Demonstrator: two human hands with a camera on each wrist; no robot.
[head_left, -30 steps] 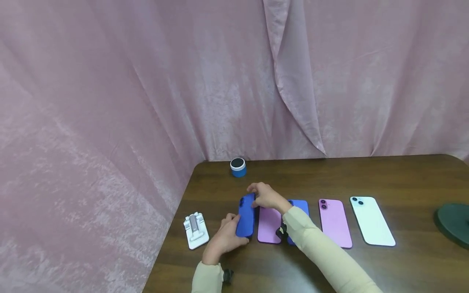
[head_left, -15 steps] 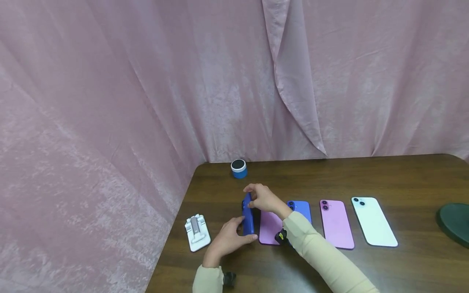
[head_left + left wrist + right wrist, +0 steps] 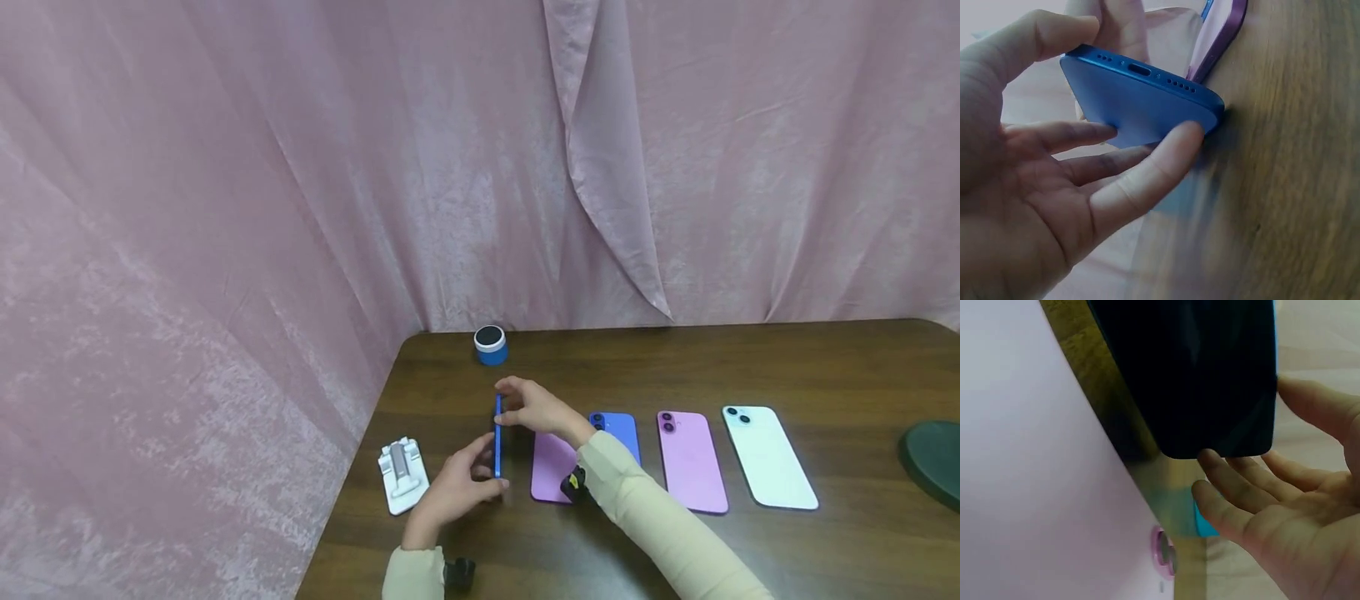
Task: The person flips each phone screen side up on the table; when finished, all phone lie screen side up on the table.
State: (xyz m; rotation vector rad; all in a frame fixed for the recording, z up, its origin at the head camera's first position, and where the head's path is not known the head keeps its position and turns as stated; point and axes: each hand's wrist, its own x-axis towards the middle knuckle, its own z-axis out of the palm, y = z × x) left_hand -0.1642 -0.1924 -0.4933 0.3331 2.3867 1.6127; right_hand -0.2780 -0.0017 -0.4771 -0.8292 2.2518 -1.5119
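Note:
In the head view a blue smartphone [image 3: 498,450] stands on its long side, seen as a thin strip. My left hand [image 3: 456,490] grips its near end; in the left wrist view one finger bends over the upper corner and other fingers touch the blue back [image 3: 1135,100] beside the charging port. At the far end my right hand [image 3: 542,410] holds it, thumb at the edge. The right wrist view shows the dark screen [image 3: 1210,375], with fingertips at the end of the phone. A purple phone [image 3: 551,468] lies just right, partly behind the right wrist.
Further right lie another blue phone [image 3: 621,430], a pink-purple phone [image 3: 692,460] and a mint phone [image 3: 770,458]. A white folded stand [image 3: 403,475] is at left, a small blue round speaker-like object [image 3: 491,346] behind. A dark green disc [image 3: 933,458] sits far right.
The blue phone has turned from showing its back to standing edge-on, between both hands. The left hand shifted slightly left; the other phones lie as before.

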